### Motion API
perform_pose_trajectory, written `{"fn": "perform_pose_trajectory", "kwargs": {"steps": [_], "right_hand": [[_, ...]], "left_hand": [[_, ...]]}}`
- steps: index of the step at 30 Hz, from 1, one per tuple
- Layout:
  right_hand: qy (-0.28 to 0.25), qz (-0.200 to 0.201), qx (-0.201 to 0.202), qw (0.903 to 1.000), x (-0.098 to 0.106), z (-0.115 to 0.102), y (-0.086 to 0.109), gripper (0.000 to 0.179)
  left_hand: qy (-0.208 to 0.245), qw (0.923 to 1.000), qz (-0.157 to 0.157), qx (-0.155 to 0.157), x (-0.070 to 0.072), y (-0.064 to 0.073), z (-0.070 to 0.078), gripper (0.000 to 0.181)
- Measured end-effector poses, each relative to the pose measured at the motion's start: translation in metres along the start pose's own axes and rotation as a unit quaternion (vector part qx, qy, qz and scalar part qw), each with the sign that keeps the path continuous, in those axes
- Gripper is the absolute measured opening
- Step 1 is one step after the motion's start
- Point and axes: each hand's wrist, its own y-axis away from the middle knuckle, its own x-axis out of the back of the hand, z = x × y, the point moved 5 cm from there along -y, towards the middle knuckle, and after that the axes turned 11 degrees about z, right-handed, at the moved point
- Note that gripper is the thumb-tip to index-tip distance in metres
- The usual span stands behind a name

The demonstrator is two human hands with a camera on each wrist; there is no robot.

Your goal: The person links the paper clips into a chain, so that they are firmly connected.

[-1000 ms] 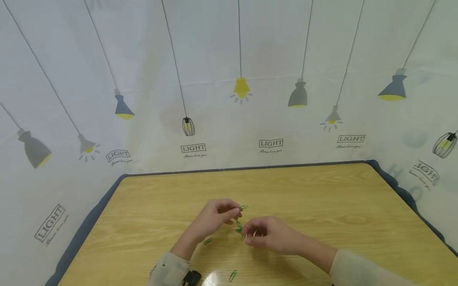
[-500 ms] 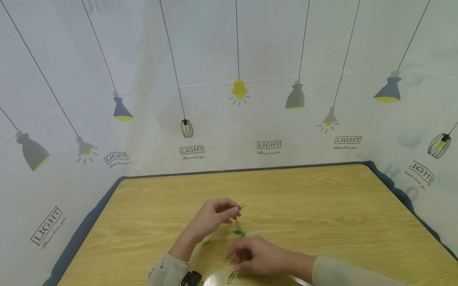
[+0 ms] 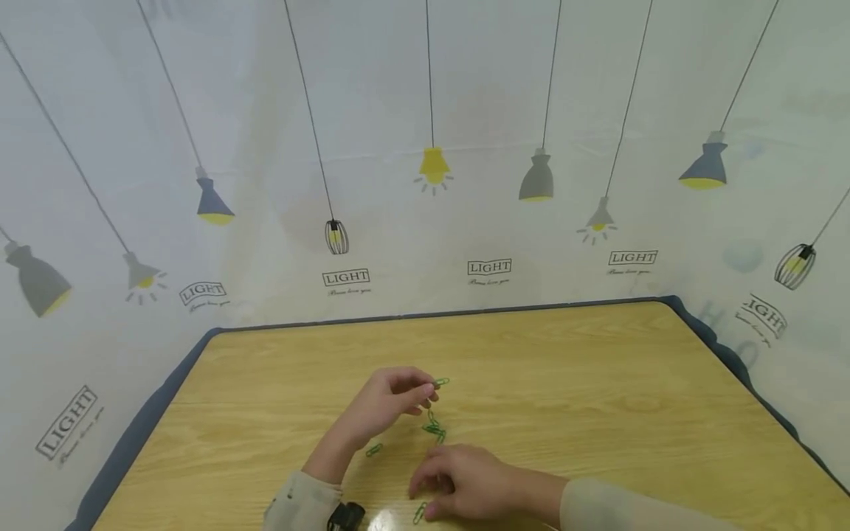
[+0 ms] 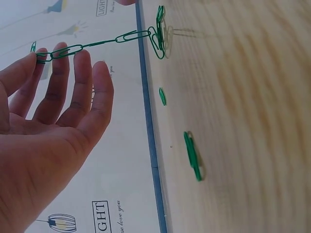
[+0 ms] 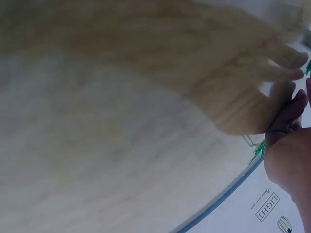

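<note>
My left hand [image 3: 385, 402], raised above the table, pinches a green paper clip [image 3: 442, 381] between thumb and finger. From it hangs a chain of linked green paper clips [image 4: 133, 35], whose lower end bunches on the wood beneath. The chain passes along the other fingertips in the left wrist view. My right hand [image 3: 468, 483] is low over the near part of the table, palm down, with fingers bent and thumb apart from them. A loose green paper clip [image 3: 420, 512] lies at its thumb tip; the right wrist view does not show clearly whether they touch.
Another loose paper clip [image 3: 375, 450] lies on the wooden table [image 3: 571, 376], beside the left forearm. A black object [image 3: 346, 516] sits at the left cuff. Behind the table hangs a white cloth [image 3: 398, 88] printed with lamps.
My right hand has left the chain's lower end and moved toward me, down to the loose clip near the front. My left hand keeps its pinch, almost unmoved.
</note>
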Motion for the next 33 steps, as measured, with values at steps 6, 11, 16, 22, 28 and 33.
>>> {"fn": "perform_pose_trajectory", "kwargs": {"steps": [6, 11, 16, 22, 28, 33], "right_hand": [[0.029, 0.003, 0.011, 0.9995, -0.0002, -0.0008, -0.0025, 0.023], [0.045, 0.003, 0.013, 0.9989, -0.0005, -0.0018, -0.0035, 0.022], [0.046, 0.002, 0.005, 0.9989, -0.0017, -0.0042, -0.0011, 0.018], [0.063, 0.007, 0.006, 0.9979, -0.0022, -0.0066, -0.0001, 0.014], [0.071, 0.008, 0.004, 0.9974, -0.0034, -0.0086, -0.0001, 0.010], [0.081, 0.012, -0.006, 0.9966, -0.0040, -0.0080, -0.0010, 0.010]], "left_hand": [[-0.005, 1.0000, 0.001, 0.003, 0.0008, -0.0008, 0.0028, 0.033], [-0.009, 0.9999, 0.007, 0.001, 0.0010, -0.0015, 0.0023, 0.031], [-0.010, 0.9999, 0.004, 0.001, -0.0012, -0.0014, 0.0019, 0.033], [-0.008, 1.0000, 0.001, -0.001, -0.0025, -0.0020, 0.0033, 0.036], [-0.009, 1.0000, 0.000, 0.002, -0.0025, -0.0021, 0.0016, 0.032], [-0.008, 1.0000, -0.001, -0.001, -0.0028, -0.0026, 0.0010, 0.035]]}}
